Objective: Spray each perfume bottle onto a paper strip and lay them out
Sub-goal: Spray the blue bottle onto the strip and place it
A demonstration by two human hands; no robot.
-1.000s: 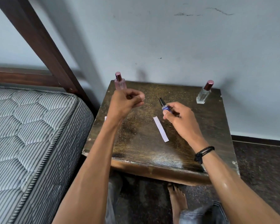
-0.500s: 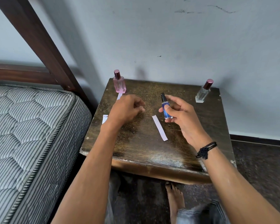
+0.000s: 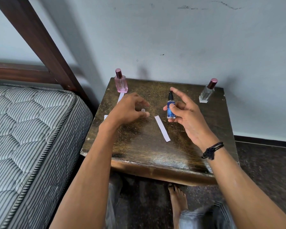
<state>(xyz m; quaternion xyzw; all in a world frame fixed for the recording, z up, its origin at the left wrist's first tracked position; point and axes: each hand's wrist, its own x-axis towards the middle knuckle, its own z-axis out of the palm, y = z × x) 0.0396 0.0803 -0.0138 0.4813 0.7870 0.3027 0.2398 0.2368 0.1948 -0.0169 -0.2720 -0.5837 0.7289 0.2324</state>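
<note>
gripping the blue bottle (image 3: 170, 113) upright in the right hand (image 3: 186, 116), over the middle of the table (image 3: 155, 154), thumb and lower fingers clamped on its body, index finger lifted off the black nozzle. pinching a small clear cap (image 3: 143, 110) in the curled fingers of the left hand (image 3: 125, 109). lying flat between both hands: a white paper strip (image 3: 162, 128). standing at the back corners: pink bottle (image 3: 120, 83) left, touching a second strip (image 3: 120, 98) in front, and clear bottle (image 3: 206, 93) right.

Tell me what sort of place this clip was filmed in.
Most likely a bedroom: a striped quilted mattress sits in a dark wooden bed frame on the left, and a worn wooden table stands beside it against a plain painted wall.
</note>
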